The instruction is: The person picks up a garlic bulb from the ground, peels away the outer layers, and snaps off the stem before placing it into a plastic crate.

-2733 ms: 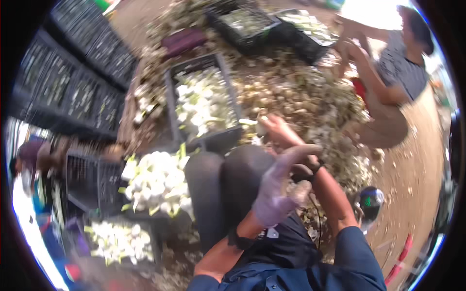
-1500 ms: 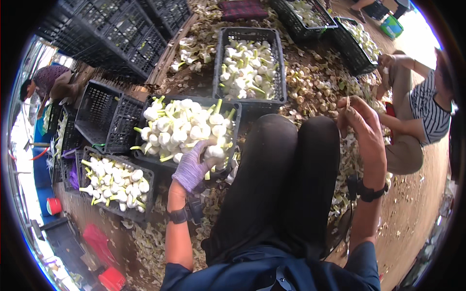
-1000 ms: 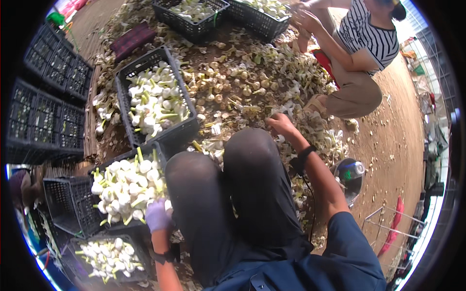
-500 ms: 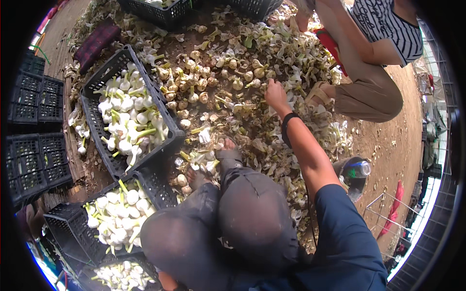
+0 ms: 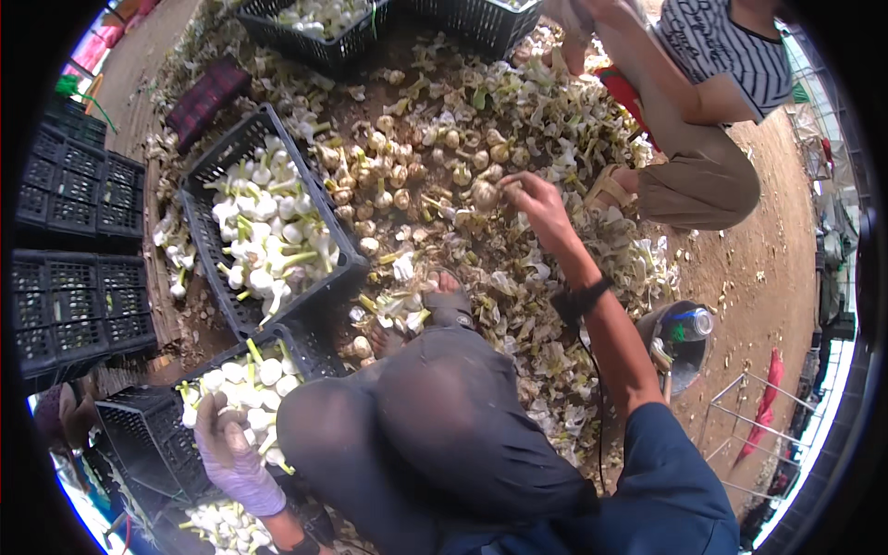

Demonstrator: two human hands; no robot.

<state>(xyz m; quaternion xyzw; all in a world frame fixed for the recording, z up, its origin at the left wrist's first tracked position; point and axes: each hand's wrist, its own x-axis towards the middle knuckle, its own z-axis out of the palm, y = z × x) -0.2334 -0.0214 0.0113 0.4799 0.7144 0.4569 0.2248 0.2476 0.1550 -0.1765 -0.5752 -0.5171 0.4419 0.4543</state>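
My right hand (image 5: 535,199), bare, is closed at the fingertips on a garlic bulb (image 5: 484,193) with dry outer skin, lifted just over the floor pile. Around it lie several unpeeled garlic bulbs (image 5: 399,174) among loose husks. At the lower left, my left hand (image 5: 229,453), in a pale purple glove with soiled fingers, is over the edge of a black crate heaped with cleaned white garlic (image 5: 268,372). Its fingers are stretched out and apart, and I make out nothing in them.
Another black crate (image 5: 347,264) of white garlic stands ahead on the left. Stacked black crates (image 5: 79,310) line the left side. A co-worker's knee (image 5: 703,190) is at the upper right. A clear container (image 5: 683,333) stands right of my forearm. Husks (image 5: 555,342) cover the floor.
My right hand has lifted a garlic bulb off the pile and drawn back slightly. My left gloved hand has come up into view beside the near crate. The view has shifted slightly.
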